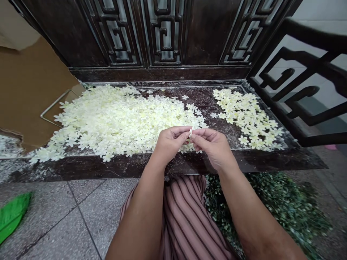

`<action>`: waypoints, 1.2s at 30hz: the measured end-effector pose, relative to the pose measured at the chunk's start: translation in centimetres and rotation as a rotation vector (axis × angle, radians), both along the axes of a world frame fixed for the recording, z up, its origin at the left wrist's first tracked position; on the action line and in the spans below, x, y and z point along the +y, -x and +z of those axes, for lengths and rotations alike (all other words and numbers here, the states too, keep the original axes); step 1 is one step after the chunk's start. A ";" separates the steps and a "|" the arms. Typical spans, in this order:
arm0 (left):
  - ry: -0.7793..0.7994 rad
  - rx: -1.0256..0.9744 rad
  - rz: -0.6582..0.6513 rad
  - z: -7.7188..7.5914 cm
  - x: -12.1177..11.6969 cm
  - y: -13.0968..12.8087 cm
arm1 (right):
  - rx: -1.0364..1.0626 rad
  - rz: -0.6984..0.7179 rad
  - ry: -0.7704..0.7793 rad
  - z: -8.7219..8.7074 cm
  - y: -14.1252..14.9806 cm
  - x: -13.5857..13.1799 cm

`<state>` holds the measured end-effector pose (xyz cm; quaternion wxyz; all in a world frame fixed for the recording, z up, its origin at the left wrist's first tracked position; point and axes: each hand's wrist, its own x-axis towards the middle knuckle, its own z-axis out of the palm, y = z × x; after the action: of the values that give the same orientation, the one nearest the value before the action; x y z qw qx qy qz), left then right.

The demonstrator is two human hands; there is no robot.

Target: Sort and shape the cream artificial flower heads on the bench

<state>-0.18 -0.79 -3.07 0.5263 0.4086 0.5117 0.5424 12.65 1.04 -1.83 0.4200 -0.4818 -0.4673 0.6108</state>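
Note:
My left hand (173,141) and my right hand (210,143) meet over the front of a dark wooden bench (184,164). Between their fingertips they pinch one small whitish flower (190,133), mostly covered by the fingers. Just left of my hands spreads a large heap of pale yellow-white artificial flowers (121,119), reaching the bench's front edge. Over on the right side of the seat lies a smaller, thinner pile of the same flowers (246,117). A few single blossoms are scattered on the dark wood between the two piles.
A torn brown cardboard piece (29,90) with a bent metal rod (52,106) stands at the left. The carved backrest (162,36) and armrest (311,76) bound the seat. Green foliage (282,213) lies on the floor at right, a green leaf (13,213) at left.

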 end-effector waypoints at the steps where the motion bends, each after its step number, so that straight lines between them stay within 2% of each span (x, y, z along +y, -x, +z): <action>1: 0.012 -0.004 -0.003 0.0 0.0 0.0 | -0.001 0.010 0.001 0.0 -0.1 0.0; 8: 0.075 -0.059 0.014 0.1 0.3 -0.1 | -0.024 0.025 0.010 -0.1 0.1 -0.3; 20: 0.097 -0.082 0.060 0.0 0.4 -0.2 | -0.108 0.017 -0.102 -0.5 0.4 -0.2; 36: 0.091 -0.093 0.064 -0.1 0.4 -0.1 | -0.050 0.007 -0.038 -0.5 0.4 -0.1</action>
<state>-0.06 -0.43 -3.17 0.5500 0.3421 0.5238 0.5533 12.21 0.94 -2.33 0.4153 -0.4872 -0.4908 0.5910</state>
